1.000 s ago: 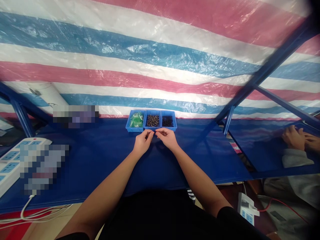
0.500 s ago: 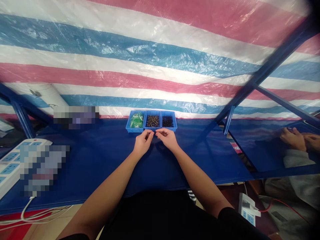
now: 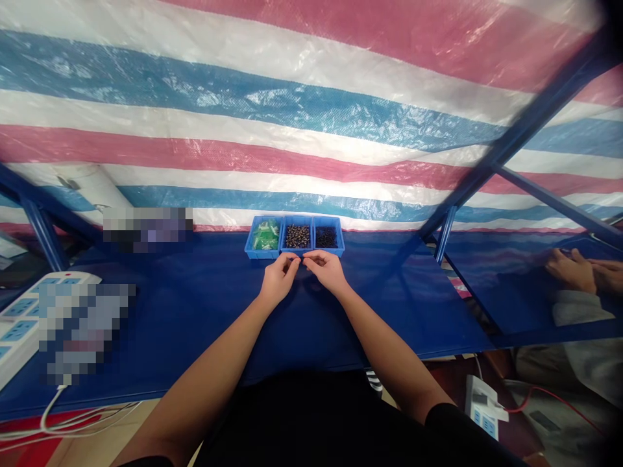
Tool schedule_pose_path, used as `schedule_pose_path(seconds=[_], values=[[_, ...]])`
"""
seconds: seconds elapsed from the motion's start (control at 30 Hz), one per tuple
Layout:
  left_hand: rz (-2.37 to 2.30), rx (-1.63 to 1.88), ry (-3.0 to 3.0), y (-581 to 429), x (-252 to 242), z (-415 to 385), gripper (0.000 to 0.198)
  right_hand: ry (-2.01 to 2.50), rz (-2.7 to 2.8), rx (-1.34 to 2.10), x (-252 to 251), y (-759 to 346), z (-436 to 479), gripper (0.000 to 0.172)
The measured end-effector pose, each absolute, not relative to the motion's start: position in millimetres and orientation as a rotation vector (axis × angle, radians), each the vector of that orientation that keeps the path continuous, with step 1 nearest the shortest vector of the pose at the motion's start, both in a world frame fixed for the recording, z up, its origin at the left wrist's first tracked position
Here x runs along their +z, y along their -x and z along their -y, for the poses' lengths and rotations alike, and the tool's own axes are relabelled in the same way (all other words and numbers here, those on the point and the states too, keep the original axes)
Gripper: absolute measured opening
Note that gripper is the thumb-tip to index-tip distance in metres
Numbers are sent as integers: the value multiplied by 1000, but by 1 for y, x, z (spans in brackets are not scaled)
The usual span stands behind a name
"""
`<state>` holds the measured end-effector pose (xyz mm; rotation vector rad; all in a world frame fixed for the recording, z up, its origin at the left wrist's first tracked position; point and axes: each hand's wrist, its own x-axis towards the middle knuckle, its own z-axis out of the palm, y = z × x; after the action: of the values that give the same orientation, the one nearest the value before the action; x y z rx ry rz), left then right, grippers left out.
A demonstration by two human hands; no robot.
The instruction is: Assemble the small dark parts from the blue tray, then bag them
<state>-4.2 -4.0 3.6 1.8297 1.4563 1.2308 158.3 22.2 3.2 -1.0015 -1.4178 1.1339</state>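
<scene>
My left hand (image 3: 280,275) and my right hand (image 3: 326,268) meet fingertip to fingertip over the blue table, just in front of three small blue bins. Both are closed in a pinch; whatever lies between the fingers is too small to make out. Green and clear small pieces fill the left bin (image 3: 249,250). In the middle bin (image 3: 295,250) are many small brassy and dark metal parts. Small black parts, possibly screws, cover the bottom of the right bin (image 3: 339,248).
At the left lie a white power strip (image 3: 80,277) and a blurred-out device with a white cable (image 3: 48,405). A blue metal frame (image 3: 467,185) stands at the right. Beyond it a co-worker's hands (image 3: 572,269) are over another blue surface. A striped tarp (image 3: 302,155) hangs behind.
</scene>
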Motion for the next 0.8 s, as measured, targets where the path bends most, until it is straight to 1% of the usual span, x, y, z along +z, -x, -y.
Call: schedule_pose_path(seconds=[0.57,0.8], values=[[-1452,1271,-1833,4,4,4,29,1014,1417,1124,6,-160,-22,23],[-1467,1238,-1841,4,5,4,25,999,1410,1160,6,-158,-21,24]])
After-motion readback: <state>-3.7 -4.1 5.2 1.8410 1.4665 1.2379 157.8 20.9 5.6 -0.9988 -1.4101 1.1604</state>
